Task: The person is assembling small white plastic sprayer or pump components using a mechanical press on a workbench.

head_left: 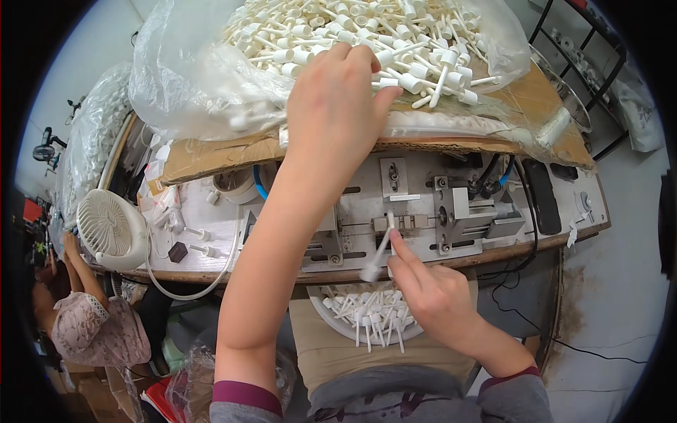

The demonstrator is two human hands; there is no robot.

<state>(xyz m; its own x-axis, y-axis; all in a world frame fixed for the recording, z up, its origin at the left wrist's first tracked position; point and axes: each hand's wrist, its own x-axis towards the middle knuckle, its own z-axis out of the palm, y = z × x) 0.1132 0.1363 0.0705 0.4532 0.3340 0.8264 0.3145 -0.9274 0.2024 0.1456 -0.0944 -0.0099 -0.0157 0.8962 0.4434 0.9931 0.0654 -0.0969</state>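
My left hand reaches over a heap of white screw caps with rods; its thumb stands apart from the bent fingers. Their tips are partly hidden, and no cap is plainly gripped. Lower down, my right hand points its index finger at the small metal clamp fixture on the bench machine. Against that fingertip, a single white rod cap tilts with its cap end down, smeared by motion. The other right fingers are loosely bent, and the thumb is hidden. A white bowl of rod caps rests on my lap below.
The heap lies in clear plastic bags on a cardboard sheet above the bench. Metal slide blocks flank the fixture. A small white fan stands left, near another person. Black cables hang right.
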